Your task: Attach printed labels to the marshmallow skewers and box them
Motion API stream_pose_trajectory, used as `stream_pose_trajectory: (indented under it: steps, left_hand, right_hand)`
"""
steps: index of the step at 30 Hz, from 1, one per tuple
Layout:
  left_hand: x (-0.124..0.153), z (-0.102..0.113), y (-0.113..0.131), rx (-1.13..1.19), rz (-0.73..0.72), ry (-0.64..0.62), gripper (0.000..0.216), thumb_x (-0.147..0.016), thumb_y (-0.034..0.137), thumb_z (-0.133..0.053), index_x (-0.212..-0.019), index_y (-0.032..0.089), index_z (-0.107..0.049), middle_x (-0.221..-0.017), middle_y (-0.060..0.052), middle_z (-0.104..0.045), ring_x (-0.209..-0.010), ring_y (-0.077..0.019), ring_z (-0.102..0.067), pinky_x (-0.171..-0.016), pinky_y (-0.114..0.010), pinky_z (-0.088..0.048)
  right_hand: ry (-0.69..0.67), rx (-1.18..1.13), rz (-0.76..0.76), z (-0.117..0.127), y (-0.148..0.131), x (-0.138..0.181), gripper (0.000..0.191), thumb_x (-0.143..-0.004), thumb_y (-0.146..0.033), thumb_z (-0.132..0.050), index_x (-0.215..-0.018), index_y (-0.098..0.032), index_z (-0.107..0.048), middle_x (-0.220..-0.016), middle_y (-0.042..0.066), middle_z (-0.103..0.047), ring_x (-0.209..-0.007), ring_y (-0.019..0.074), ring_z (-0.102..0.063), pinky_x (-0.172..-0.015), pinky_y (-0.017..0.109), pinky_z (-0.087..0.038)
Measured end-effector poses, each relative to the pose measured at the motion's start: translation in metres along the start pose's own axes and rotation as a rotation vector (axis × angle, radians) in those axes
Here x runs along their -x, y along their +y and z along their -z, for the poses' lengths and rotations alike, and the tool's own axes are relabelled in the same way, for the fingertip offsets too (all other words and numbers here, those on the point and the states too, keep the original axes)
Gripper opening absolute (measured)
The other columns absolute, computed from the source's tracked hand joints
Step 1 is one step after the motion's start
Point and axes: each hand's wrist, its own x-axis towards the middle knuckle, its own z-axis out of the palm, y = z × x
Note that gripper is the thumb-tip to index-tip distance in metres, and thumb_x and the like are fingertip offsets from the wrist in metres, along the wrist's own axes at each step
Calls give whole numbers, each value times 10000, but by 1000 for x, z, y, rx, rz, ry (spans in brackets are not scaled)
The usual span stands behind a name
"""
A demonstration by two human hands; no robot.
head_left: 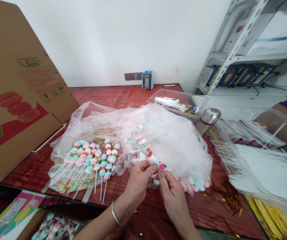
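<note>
In front of me both hands meet at the lower end of a marshmallow skewer (147,150) in a clear printed wrapper. My left hand (141,176) is closed, its thumb and finger pinching the wrapper below the marshmallows. Close beside it, my right hand (171,188) pinches at the gathered end; what lies between its fingertips is too small to make out. A pink and blue bit of wrapper (162,167) shows above the right fingers. To the left, several unwrapped marshmallow skewers (93,155) lie on a plastic bag of ring-shaped gummies (64,186).
A large clear bag of marshmallows (176,143) covers the table's middle. Behind stand a clear tray (201,100), a steel flask (208,120) and a blue device (147,80). Gold twist ties (230,196) and a bin of white sticks (266,166) are right; a carton (20,83) stands left.
</note>
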Motion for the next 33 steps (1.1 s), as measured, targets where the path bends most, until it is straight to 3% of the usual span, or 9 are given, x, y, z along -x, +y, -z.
stream_pose_trajectory:
  steps: [4, 10, 15, 18, 21, 24, 28, 30, 33]
  left_hand:
    - [0, 0, -4, -12, -67, 7, 203, -779, 325, -732, -708, 147, -666, -662, 14, -600, -607, -96, -474, -630, -230, -373]
    - [0, 3, -8, -92, -66, -22, 172, -821, 329, -685, -769, 167, -669, -680, 16, -608, -604, -104, -478, -626, -239, -389]
    - [3, 4, -7, -334, -249, 48, 199, -845, 322, -661, -729, 164, -691, -762, -8, -612, -756, -132, -531, -742, -242, -440]
    - [4, 2, -12, -119, -120, 50, 214, -814, 369, -686, -817, 156, -709, -769, -25, -641, -663, -123, -556, -577, -213, -457]
    - [4, 2, -18, 107, 134, 0, 341, -775, 445, -702, -938, 145, -692, -692, -24, -639, -422, -94, -499, -339, -193, -356]
    - [4, 3, -18, 130, 272, -124, 443, -769, 488, -697, -1050, 147, -668, -606, -9, -616, -342, -129, -517, -309, -232, -403]
    - [0, 3, -10, 134, 222, -156, 336, -738, 422, -745, -899, 135, -681, -725, -45, -664, -439, -126, -554, -366, -249, -451]
    - [-2, 3, -6, 136, 157, -78, 262, -729, 363, -762, -779, 128, -660, -807, -58, -674, -553, -117, -580, -443, -229, -461]
    - [-1, 3, -5, 129, 184, -75, 251, -744, 338, -751, -721, 132, -611, -708, -22, -622, -579, -100, -563, -534, -222, -453]
  right_hand:
    - [13, 66, 50, -4, -9, 0, 277, -946, -434, -502, -852, -196, -605, -771, 21, -600, -757, 178, -551, -690, 270, -457]
    - [101, 64, -19, -1, -11, -3, 249, -938, -463, -517, -973, -218, -536, -667, -42, -564, -508, 126, -489, -485, 228, -401]
    - [173, 325, 210, -1, -17, -1, 201, -950, -341, -476, -859, -205, -594, -721, 3, -602, -628, 151, -534, -604, 260, -434]
    - [86, 172, 153, -4, -17, -2, 199, -934, -356, -513, -830, -207, -593, -656, -20, -570, -582, 136, -517, -575, 250, -425]
    - [-86, -267, -143, -6, -13, -4, 252, -903, -437, -562, -794, -210, -542, -529, -79, -467, -404, 87, -405, -420, 211, -352]
    - [-132, -498, -341, -4, -9, -8, 282, -827, -474, -650, -859, -208, -564, -494, -102, -460, -323, 61, -326, -346, 196, -307]
    - [-121, -305, -244, 7, -6, -10, 293, -834, -480, -651, -862, -191, -614, -556, -55, -546, -399, 89, -432, -407, 218, -380]
    - [3, -105, -122, 14, -7, -10, 281, -838, -465, -655, -826, -187, -621, -690, 1, -624, -555, 129, -539, -525, 245, -461]
    - [150, 7, -74, 21, -12, -10, 305, -833, -450, -667, -998, -196, -634, -899, 57, -676, -746, 180, -608, -631, 273, -506]
